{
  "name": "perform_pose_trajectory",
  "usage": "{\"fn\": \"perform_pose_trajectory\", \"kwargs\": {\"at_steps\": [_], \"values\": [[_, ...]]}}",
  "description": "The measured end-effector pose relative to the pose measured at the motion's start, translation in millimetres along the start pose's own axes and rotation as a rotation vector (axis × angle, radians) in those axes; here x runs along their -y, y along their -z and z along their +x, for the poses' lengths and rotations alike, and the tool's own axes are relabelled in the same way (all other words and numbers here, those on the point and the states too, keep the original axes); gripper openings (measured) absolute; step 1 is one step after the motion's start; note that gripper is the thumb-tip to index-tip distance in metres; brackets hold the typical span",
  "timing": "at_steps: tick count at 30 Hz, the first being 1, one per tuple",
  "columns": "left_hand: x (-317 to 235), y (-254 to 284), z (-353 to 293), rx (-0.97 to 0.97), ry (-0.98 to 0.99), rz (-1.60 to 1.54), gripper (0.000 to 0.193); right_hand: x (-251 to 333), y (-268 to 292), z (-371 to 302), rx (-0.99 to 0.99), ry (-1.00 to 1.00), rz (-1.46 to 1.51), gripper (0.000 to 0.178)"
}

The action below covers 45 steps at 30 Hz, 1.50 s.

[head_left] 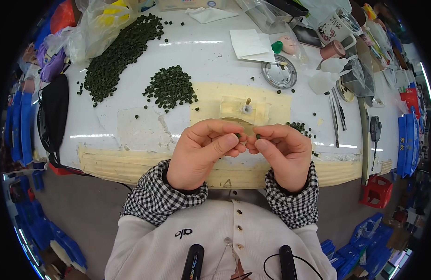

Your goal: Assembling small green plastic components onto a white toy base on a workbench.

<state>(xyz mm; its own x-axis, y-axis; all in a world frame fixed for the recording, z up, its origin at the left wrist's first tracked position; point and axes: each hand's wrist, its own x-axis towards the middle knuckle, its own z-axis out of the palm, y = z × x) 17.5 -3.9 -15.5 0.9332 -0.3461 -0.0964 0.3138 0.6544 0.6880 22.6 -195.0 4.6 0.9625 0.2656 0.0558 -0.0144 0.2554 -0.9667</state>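
A green piece [238, 136] is pinched between thumb and forefinger of the left hand [199, 147]; a second piece [258, 136] is pinched likewise by the right hand [286, 151]. Both are held near each other, left and right; their axes cannot be told. Just beyond, roughly midway between the hands, the block [234, 110] is set. The pile [171, 87] is spread farther off, nearer the left.

A white mug [328, 32] stands beside a pink spool [333, 49] at upper right, with a walkie-talkie [375, 129] and red stool [379, 189] lower down, and a black face mask [55, 112] lies far left.
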Motion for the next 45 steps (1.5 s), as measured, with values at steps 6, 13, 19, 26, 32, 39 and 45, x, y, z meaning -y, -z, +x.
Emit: {"fn": "perform_pose_trajectory", "kwargs": {"at_steps": [6, 13, 19, 26, 32, 39, 45], "values": [[0, 0, -1, -0.016, -0.054, 0.121, 0.021, -2, -1, 1, 0.000, 0.015, -0.054, 0.019], [0, -9, -7, -0.044, -0.260, 0.413, 0.018, -4, -6, 2, 0.010, 0.122, -0.330, 0.016], [0, -15, -9, -0.104, -0.308, 0.541, 0.016, -1, -9, 5, 0.005, 0.283, -0.612, 0.014], [1, -14, -8, -0.106, -0.297, 0.572, 0.016, -3, -9, 6, -0.014, 0.389, -0.727, 0.012], [0, -7, -8, -0.040, -0.410, 0.797, 0.016, -5, -11, 6, -0.008, 0.464, -0.828, 0.011], [-1, -13, -9, -0.092, -0.217, 0.418, 0.015, 0, -13, 3, 0.012, 0.479, -0.882, 0.024], [-1, -11, -9, -0.161, -0.265, 0.442, 0.015, -4, -13, 1, 0.037, 0.453, -0.802, 0.033]]}}
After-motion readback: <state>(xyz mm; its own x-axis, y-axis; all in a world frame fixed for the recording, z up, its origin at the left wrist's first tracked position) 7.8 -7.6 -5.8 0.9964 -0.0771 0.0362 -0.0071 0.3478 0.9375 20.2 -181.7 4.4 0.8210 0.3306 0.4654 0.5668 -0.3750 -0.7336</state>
